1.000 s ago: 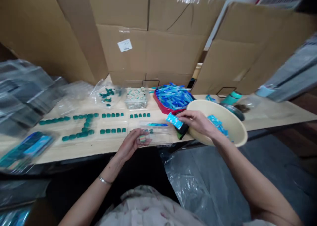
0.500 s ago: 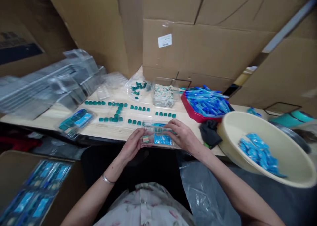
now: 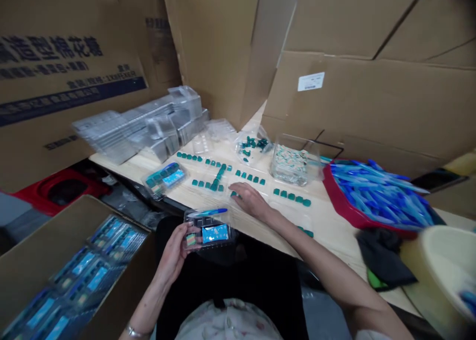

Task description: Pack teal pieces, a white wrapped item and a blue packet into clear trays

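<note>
My left hand [image 3: 175,250] grips the left end of a clear plastic tray [image 3: 231,231], held tilted in front of the table edge. Inside it lie a blue pen-shaped stick [image 3: 208,213], a blue printed packet [image 3: 214,233] and a small striped block [image 3: 191,239]. Dark slots show between stick and packet. My right hand [image 3: 250,200] rests low over the table, its fingers curled round small dark green pieces [image 3: 234,193] in the front row, partly hidden by the fingers. More green pieces [image 3: 250,177] stand in short rows close behind it.
A filled tray [image 3: 163,178] lies at left, before stacked clear trays [image 3: 141,124]. Behind are a bag of green pieces [image 3: 255,144] and a clear box of pale pieces [image 3: 290,161]. Right: a red basin [image 3: 330,196] of blue sticks, black cloth [image 3: 383,255]. A carton [image 3: 122,275] holds packed trays.
My right hand has left the tray and reached to the green pieces on the table. My left hand has drawn the tray back off the table edge. The view has turned left.
</note>
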Action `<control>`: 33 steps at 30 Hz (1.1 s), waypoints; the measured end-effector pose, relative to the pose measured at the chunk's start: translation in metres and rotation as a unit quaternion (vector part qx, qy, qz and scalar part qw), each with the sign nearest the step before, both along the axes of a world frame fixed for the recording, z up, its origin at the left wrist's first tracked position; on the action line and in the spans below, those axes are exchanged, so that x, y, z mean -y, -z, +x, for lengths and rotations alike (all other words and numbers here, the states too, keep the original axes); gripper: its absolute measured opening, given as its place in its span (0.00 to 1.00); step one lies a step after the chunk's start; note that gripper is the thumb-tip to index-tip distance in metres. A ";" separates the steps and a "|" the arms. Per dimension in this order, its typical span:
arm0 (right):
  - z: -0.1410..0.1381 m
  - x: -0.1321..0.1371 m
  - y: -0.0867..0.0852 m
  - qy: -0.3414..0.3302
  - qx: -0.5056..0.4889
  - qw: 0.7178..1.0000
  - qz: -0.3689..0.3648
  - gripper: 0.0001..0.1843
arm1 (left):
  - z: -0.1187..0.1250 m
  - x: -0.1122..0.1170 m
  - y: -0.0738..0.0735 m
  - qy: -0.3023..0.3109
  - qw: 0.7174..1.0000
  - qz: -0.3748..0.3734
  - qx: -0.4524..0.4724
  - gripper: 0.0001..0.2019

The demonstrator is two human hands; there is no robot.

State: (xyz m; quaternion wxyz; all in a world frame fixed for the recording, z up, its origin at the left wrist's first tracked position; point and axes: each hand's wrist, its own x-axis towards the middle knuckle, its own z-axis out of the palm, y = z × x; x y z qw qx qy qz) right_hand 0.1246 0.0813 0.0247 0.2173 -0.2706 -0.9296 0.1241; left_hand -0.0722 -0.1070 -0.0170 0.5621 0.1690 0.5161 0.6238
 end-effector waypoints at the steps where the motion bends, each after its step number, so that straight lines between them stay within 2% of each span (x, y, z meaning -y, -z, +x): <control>1: -0.015 -0.006 0.001 -0.010 0.018 1.000 0.024 0.20 | -0.003 0.004 0.001 -0.009 1.000 -0.004 0.002 0.15; 4: -0.051 -0.026 0.002 -0.027 0.106 0.989 0.099 0.25 | -0.011 0.012 0.002 -0.032 0.999 -0.014 0.002 0.16; 7: -0.072 -0.041 -0.001 -0.057 0.190 0.967 0.158 0.18 | -0.019 0.017 0.001 -0.043 0.999 -0.012 0.001 0.16; 10: -0.077 -0.049 -0.004 -0.094 0.245 0.944 0.198 0.12 | -0.024 0.018 0.002 -0.043 0.999 -0.009 0.005 0.17; 15: -0.069 -0.059 -0.007 -0.144 0.273 0.921 0.238 0.11 | -0.020 0.010 0.004 -0.045 0.999 0.006 0.017 0.16; 17: -0.062 -0.062 -0.008 -0.151 0.262 0.924 0.236 0.11 | -0.015 0.004 0.005 -0.044 0.999 0.012 0.024 0.15; 24: -0.029 -0.059 -0.020 -0.109 0.149 0.966 0.180 0.20 | -0.002 -0.013 0.007 -0.040 0.998 0.036 0.043 0.14; 30: -0.018 -0.023 -0.041 -0.084 0.113 0.979 0.148 0.20 | 0.001 -0.020 0.006 -0.033 0.996 0.054 0.065 0.14; 33: -0.018 0.000 -0.049 -0.105 0.038 0.992 0.066 0.19 | 0.002 -0.019 0.005 -0.032 0.995 0.064 0.068 0.13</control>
